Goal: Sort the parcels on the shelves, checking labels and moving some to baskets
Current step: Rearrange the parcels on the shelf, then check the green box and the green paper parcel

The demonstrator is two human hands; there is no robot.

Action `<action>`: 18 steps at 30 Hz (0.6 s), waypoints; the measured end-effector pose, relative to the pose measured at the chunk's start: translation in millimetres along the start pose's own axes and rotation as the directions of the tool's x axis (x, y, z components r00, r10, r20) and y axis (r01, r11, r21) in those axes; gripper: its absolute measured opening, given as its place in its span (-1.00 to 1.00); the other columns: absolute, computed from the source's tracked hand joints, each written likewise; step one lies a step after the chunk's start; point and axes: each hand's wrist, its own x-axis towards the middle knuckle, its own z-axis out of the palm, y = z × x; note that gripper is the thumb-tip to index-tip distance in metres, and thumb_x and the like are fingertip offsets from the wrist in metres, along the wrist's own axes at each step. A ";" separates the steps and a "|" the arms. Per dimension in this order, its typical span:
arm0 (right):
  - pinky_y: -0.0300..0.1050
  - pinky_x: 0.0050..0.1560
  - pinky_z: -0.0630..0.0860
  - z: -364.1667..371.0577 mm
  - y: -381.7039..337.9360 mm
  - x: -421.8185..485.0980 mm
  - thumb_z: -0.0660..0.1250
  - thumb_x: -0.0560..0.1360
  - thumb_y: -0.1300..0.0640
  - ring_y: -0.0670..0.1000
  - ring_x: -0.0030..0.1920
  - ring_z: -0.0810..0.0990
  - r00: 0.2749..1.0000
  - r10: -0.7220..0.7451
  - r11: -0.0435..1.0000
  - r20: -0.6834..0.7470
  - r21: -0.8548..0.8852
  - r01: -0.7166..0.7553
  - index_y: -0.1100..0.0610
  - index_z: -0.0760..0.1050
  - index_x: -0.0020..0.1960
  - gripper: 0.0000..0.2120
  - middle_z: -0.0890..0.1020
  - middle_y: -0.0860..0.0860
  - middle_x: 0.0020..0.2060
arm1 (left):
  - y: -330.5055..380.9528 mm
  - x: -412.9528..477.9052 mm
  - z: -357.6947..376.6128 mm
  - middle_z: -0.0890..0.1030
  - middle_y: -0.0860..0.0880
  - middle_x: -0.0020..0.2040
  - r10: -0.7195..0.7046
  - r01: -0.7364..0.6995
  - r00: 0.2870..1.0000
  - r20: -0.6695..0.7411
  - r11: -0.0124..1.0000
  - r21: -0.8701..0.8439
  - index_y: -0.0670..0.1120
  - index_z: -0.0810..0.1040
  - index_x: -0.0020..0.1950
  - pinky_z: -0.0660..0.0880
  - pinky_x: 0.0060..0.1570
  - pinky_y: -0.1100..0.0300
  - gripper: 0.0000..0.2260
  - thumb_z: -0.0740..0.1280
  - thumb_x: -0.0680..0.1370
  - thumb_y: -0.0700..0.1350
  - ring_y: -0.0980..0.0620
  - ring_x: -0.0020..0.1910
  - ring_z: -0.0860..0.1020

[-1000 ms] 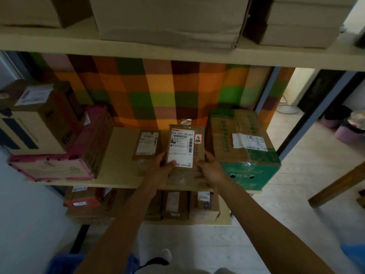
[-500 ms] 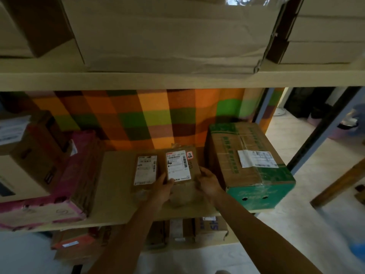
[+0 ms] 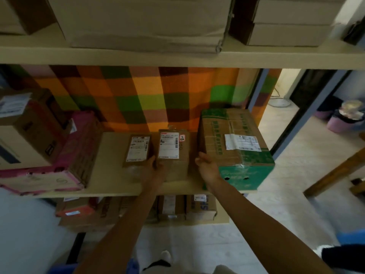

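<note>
Head view: held up a second ago with its label toward the camera, now laid flat, the small parcel [image 3: 172,153]; set on the shelf [image 3: 110,180], label up, just beside the neighbouring parcel [image 3: 138,149] and near the green box [image 3: 233,147]; gripped at its near-left corner by the left hand [image 3: 155,171], fingers curled into the gap between the two parcels; let go by the right hand [image 3: 207,165], moved across to the green box's left face, fingers loose against the card, holding nothing.

Looks like label checked and parcel kept on the shelf rather than sent to a basket; probably the green box next.

Plain brown card, squared edges, white printed label plus a small red-edged sticker; glossy tape over the green box, green-printed ends, two dark holes in the near face; bulkier by the look, likely wanting both hands; behind, soft checked cloth [image 3: 138,99]; at left, a scuffed pink box [image 3: 39,180].
</note>
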 end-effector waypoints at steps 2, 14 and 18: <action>0.07 0.42 0.39 -19.9 2.6 -7.4 0.26 0.63 0.22 0.12 0.34 0.48 0.999 0.007 0.999 -0.032 0.048 -0.006 0.17 0.44 0.42 -0.64 0.53 0.07 0.29 | 10.7 -29.2 5.4 0.49 0.02 0.23 0.142 -0.147 0.983 -0.119 0.988 -0.037 -0.16 0.48 0.39 0.27 0.09 0.44 -0.70 0.24 0.66 -0.14 0.05 0.18 0.44; -0.23 0.02 0.55 -135.1 17.1 -37.8 0.24 0.62 0.30 -0.01 0.00 0.57 0.986 -0.110 0.989 -0.125 0.088 0.122 0.14 0.58 0.06 -0.83 0.61 0.01 -0.01 | 16.0 -123.0 90.0 0.55 0.04 0.18 0.098 -0.081 0.993 0.072 0.975 -0.209 -0.14 0.52 0.34 0.47 0.25 0.05 -0.73 0.24 0.65 -0.24 0.01 0.22 0.52; 0.11 0.18 0.57 -161.2 14.1 -20.9 0.38 0.51 0.10 0.18 0.11 0.61 0.931 -0.114 0.991 -0.348 0.032 0.133 0.24 0.53 0.21 -0.67 0.63 0.15 0.10 | 33.8 -112.7 104.1 0.51 0.04 0.23 0.082 -0.056 0.992 0.098 0.968 -0.245 -0.12 0.41 0.45 0.47 0.16 0.19 -0.67 0.21 0.67 -0.20 0.02 0.24 0.51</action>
